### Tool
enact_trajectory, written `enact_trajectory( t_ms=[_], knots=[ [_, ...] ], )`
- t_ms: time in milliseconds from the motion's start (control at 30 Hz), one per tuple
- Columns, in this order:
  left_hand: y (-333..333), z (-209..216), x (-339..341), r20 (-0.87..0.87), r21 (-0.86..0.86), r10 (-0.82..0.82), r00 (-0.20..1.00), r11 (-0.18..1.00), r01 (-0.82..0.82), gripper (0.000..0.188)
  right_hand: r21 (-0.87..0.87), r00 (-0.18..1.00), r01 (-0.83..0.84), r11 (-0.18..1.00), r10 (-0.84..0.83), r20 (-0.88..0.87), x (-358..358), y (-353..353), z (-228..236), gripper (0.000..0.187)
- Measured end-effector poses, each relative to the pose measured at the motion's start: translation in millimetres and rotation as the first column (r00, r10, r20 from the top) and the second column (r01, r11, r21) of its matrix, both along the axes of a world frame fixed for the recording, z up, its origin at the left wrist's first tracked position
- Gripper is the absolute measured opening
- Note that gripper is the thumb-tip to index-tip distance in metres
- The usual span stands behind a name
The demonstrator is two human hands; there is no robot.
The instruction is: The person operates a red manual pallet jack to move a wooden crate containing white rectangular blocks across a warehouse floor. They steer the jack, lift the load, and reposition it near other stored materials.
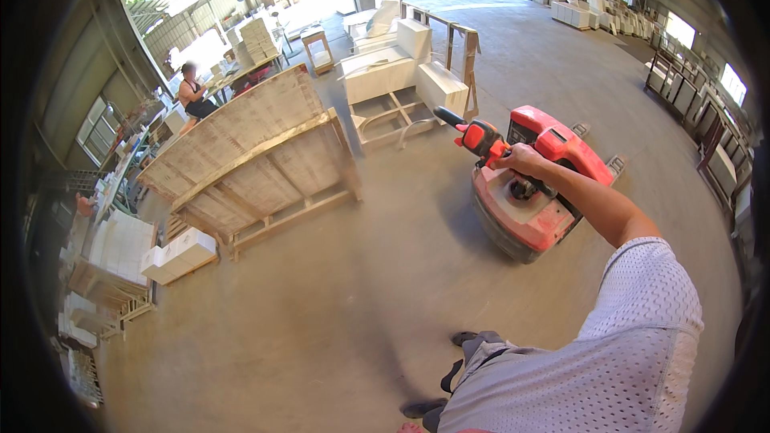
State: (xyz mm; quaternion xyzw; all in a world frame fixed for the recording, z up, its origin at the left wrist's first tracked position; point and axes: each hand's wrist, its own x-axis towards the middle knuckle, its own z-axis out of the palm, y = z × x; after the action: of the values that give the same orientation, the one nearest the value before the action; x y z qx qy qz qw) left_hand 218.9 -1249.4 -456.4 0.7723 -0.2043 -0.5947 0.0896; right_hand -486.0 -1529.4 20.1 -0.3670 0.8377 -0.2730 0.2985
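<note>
A red electric pallet truck (561, 144) stands on the floor ahead of me to the right. My right arm is stretched out over it, and my right hand (525, 160) is closed round its control handle (484, 139), which has a black and orange-red head with a black grip. The truck's fork tips show beyond its body. At the very bottom edge only a small pinkish bit of my left hand (410, 428) shows, beside my trousers; its fingers cannot be made out.
A large wooden panel on a frame (265, 152) stands left of centre. Behind it, a person (195, 95) sits at a bench. Pale blocks (441, 87) rest on a wooden frame ahead. White boxes (180, 255) lie at left; racks (698, 104) line the right wall.
</note>
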Motion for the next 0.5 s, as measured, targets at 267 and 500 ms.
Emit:
enact_trajectory(
  t_ms=[267,500],
  knots=[
    [-29,-6,145,0.099,-0.006,-0.041,0.994,0.999,0.042,0.041,-0.033,0.994,-0.034,0.999,0.030,-0.103,116,-8,-2,0.040],
    [-68,13,258,-0.024,-0.067,0.069,0.997,0.995,-0.070,0.033,-0.043,0.996,-0.034,0.998,0.031,-0.078,215,-29,2,0.040]
  ],
)
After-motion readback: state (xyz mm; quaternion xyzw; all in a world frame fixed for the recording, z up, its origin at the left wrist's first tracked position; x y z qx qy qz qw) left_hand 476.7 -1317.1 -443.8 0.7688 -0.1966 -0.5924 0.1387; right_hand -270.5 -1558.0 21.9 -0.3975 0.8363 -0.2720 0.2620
